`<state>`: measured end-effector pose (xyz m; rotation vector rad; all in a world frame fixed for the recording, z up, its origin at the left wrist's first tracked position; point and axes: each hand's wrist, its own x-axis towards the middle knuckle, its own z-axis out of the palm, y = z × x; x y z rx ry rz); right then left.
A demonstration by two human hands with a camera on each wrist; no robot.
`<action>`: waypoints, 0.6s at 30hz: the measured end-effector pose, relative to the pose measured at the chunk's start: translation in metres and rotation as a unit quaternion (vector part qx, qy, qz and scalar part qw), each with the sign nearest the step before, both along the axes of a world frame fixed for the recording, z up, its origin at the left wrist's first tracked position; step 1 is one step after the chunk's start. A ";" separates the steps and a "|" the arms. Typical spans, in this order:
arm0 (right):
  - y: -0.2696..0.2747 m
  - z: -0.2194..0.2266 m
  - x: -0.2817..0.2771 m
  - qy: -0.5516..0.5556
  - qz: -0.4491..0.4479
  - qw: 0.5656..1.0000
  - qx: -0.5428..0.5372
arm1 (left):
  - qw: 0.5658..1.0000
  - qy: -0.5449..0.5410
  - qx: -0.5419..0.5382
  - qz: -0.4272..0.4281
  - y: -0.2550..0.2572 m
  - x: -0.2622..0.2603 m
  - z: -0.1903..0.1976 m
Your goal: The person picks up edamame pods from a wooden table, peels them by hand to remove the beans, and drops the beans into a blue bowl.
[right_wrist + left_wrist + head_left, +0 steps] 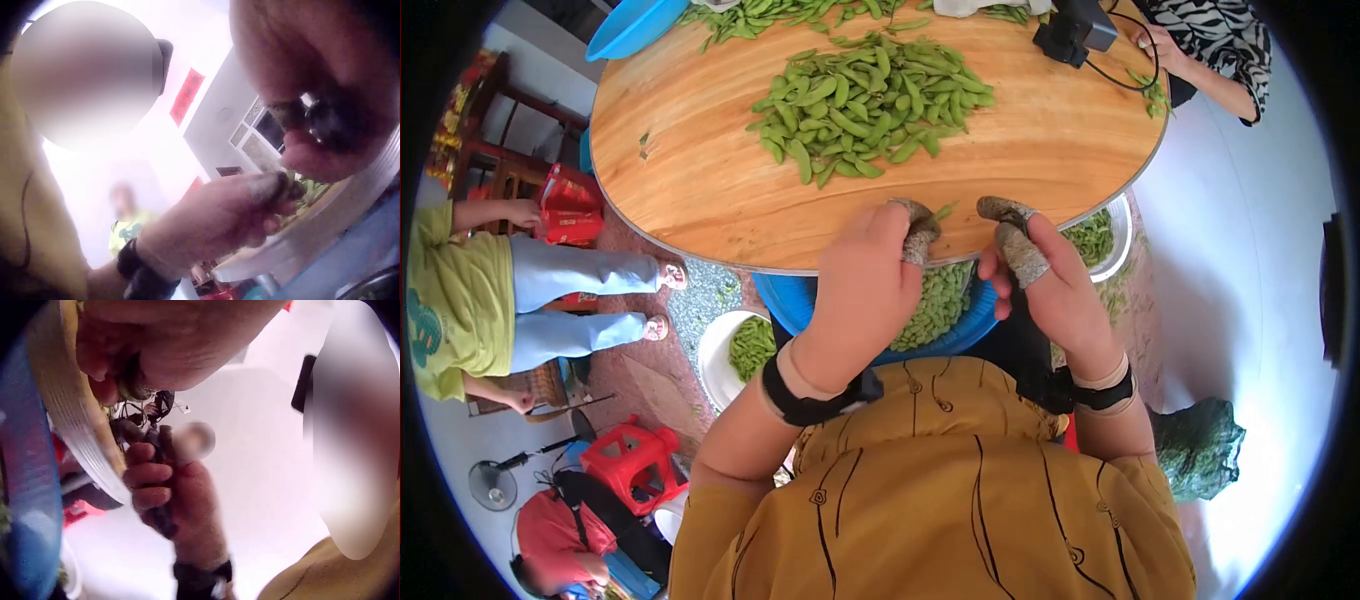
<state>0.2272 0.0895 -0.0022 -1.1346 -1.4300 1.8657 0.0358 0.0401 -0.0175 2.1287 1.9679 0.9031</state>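
My left hand (pixel 865 270) is over the near edge of the round wooden table (pixel 690 190), its thumb and forefinger in grey-brown finger covers. Those tips pinch a small green soybean pod (pixel 943 211). Apart from it to the right, my right hand (pixel 1055 280) wears similar covers; its other fingers curl towards the palm, and I cannot tell whether the palm holds anything. Below both hands, a blue basin (pixel 785 300) contains shelled green beans (pixel 940 305). A heap of soybean pods (pixel 860 105) lies on the table in front of them.
More pods (pixel 770 15) lie along the far side beside a blue bowl (pixel 635 28). A black device (pixel 1075 40) with a cable sits at the far right near another person's hand (pixel 1165 50). White tubs (pixel 715 365) stand low on both sides. Two more people are at left near a red stool (pixel 630 465).
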 end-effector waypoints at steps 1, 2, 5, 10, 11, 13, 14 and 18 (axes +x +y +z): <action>-0.002 -0.001 0.000 0.002 -0.003 1.000 -0.003 | 0.977 -0.188 -0.095 -0.020 -0.003 0.001 0.005; -0.003 -0.002 -0.001 0.012 0.009 1.000 0.013 | 0.911 -0.368 -0.185 -0.037 -0.006 0.001 0.010; -0.008 0.000 -0.006 0.033 0.042 0.998 0.032 | 0.791 -0.537 -0.292 -0.033 -0.011 0.000 0.021; -0.013 0.010 -0.012 0.022 0.077 0.995 0.058 | 0.770 -0.572 -0.264 -0.099 -0.016 0.001 0.016; -0.013 0.012 -0.012 0.017 0.083 0.995 0.049 | 0.790 -0.552 -0.255 -0.083 -0.018 0.000 0.015; -0.013 0.017 -0.012 0.014 0.091 0.995 0.041 | 0.788 -0.553 -0.264 -0.062 -0.020 -0.006 0.013; -0.014 0.019 -0.011 0.018 0.102 0.994 0.036 | 0.785 -0.554 -0.274 -0.042 -0.021 -0.008 0.012; -0.014 0.017 -0.010 0.002 0.135 0.990 0.034 | 0.798 -0.543 -0.259 -0.048 -0.024 -0.007 0.011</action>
